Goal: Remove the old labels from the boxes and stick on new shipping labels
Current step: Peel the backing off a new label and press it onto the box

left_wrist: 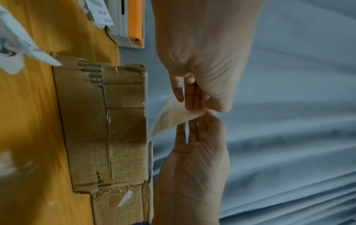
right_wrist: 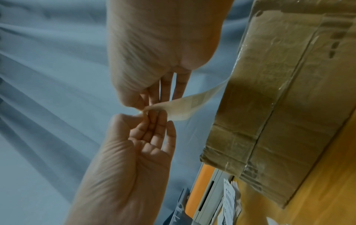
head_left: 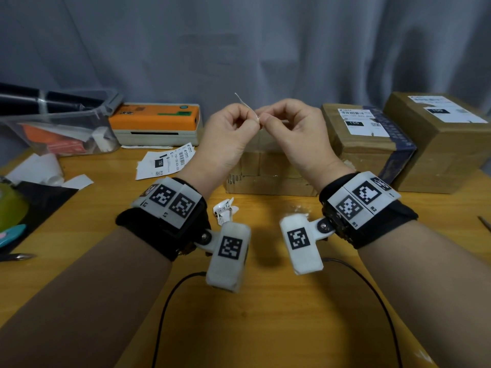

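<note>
Both hands meet above the cardboard box (head_left: pixel 268 168) on the surface (head_left: pixel 265 301): my left hand (head_left: pixel 228 139) and right hand (head_left: pixel 295 134) pinch one corner of a shipping label (left_wrist: pixel 169 120) between thumbs and fingertips. Two labelled boxes (head_left: pixel 372 139) sit beyond my right hand.

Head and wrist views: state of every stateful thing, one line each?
left hand: raised, pinching the label sheet
right hand: raised, pinching the same sheet
label sheet: held above the near box, curved
near box: taped shut, no label visible
two boxes at right: closed, labels stuck on top
label printer: nothing in its slot
crumpled label: lying on table
</note>
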